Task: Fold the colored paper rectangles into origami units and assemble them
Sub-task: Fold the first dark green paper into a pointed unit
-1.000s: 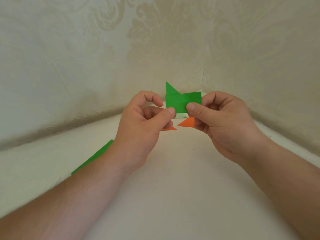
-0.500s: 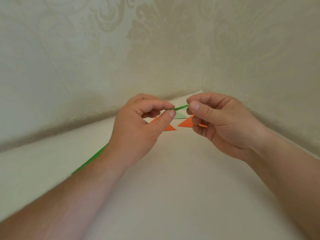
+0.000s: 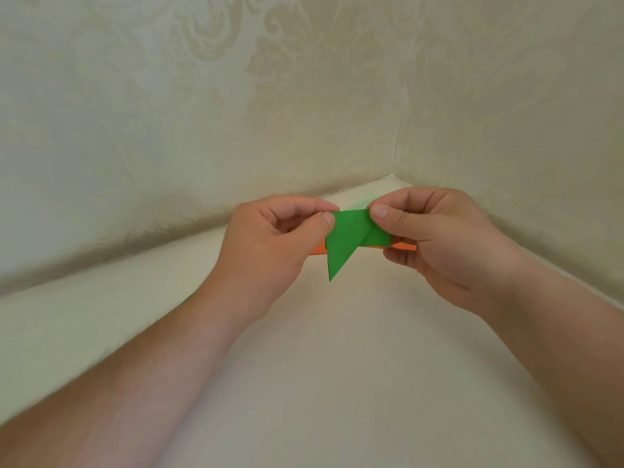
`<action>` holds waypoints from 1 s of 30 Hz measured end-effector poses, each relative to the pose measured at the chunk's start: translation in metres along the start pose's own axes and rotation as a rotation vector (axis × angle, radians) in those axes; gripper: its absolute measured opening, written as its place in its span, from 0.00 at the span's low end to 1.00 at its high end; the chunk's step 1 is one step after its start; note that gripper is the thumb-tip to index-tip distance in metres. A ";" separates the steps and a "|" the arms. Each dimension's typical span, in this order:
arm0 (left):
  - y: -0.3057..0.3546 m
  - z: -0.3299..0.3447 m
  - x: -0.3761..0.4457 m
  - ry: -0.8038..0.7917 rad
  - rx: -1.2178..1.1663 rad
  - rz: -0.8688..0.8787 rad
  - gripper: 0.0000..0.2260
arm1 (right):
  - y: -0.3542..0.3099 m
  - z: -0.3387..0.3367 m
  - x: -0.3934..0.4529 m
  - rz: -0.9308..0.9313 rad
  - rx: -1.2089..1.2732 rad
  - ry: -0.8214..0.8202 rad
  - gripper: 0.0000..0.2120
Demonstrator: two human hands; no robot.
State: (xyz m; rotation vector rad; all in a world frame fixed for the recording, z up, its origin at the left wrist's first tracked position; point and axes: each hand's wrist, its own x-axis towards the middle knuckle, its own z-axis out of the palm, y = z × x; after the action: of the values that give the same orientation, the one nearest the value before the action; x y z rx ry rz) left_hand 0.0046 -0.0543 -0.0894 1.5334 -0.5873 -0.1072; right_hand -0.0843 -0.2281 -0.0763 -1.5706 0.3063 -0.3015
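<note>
— Where's the folded green paper unit (image 3: 351,236)?
— Pinched between your left hand (image 3: 270,248) and right hand (image 3: 435,241), long axis nine-to-three, point at six, orange paper strip (image 3: 403,246) behind

Both hands (image 3: 354,244) pinch green folded unit (image 3: 347,239); orange paper (image 3: 401,246) behind.

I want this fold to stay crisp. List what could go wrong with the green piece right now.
1. Both hands, left and right, pinch only the top corners of the green unit; its free point hangs unsupported and could twist.
2. The orange paper lies mostly hidden behind it and may get snagged.
</note>
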 end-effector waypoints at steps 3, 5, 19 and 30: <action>0.000 0.000 0.000 -0.030 0.043 -0.020 0.10 | -0.001 0.000 -0.001 0.009 -0.040 -0.045 0.08; -0.002 -0.001 -0.001 -0.061 0.100 -0.024 0.09 | 0.000 0.001 -0.001 -0.024 -0.098 -0.045 0.08; -0.001 -0.005 -0.002 -0.183 0.207 -0.035 0.05 | 0.004 0.000 0.000 -0.030 -0.102 -0.052 0.05; -0.009 -0.006 0.001 -0.274 0.243 -0.068 0.06 | 0.002 0.001 -0.001 0.044 -0.118 -0.078 0.06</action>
State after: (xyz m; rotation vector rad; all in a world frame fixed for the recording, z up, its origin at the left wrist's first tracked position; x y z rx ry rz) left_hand 0.0109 -0.0500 -0.0968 1.7906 -0.7870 -0.3112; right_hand -0.0849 -0.2268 -0.0783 -1.6854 0.3022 -0.1901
